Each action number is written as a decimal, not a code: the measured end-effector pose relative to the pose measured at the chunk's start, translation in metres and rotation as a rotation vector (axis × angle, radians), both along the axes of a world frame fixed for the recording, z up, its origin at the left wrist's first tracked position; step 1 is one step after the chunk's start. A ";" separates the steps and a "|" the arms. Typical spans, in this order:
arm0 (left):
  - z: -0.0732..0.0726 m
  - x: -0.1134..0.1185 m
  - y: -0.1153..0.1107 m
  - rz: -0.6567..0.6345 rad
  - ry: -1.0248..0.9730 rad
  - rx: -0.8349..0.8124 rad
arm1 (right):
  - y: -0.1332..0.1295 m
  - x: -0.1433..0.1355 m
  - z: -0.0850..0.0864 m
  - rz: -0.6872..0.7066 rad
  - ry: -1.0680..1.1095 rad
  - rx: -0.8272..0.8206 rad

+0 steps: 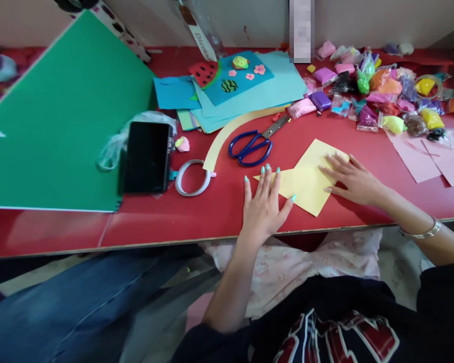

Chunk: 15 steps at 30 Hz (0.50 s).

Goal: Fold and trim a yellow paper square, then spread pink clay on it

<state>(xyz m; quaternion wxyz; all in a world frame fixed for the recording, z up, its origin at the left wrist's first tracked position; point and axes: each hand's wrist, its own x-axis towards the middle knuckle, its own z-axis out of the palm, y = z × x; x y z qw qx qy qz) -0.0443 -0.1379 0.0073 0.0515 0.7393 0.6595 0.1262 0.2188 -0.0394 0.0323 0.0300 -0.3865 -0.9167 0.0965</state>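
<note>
A sheet of pale yellow paper point(306, 184), folded with a pointed left end, lies on the red table near its front edge. My left hand point(263, 204) rests with spread fingers over the pointed end, its fingertips reaching past the paper onto the table. Flat on the right part of the sheet is my right hand point(348, 179), fingers stretched out. Just beyond my left hand lie scissors point(251, 146) with dark blue handles. A curved strip of yellow paper point(227, 133) runs from the scissors' tip toward a roll of tape point(192, 178).
Many small bags of coloured clay point(386, 91) crowd the back right, near pink paper sheets point(416, 159). Blue paper point(215, 96) with clay shapes lies at the back. A black phone point(147, 156) and a large green board point(68, 116) are on the left.
</note>
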 end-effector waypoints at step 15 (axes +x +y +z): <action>-0.002 0.044 -0.056 -0.519 0.106 0.198 | 0.031 -0.015 0.010 -0.001 -0.004 0.007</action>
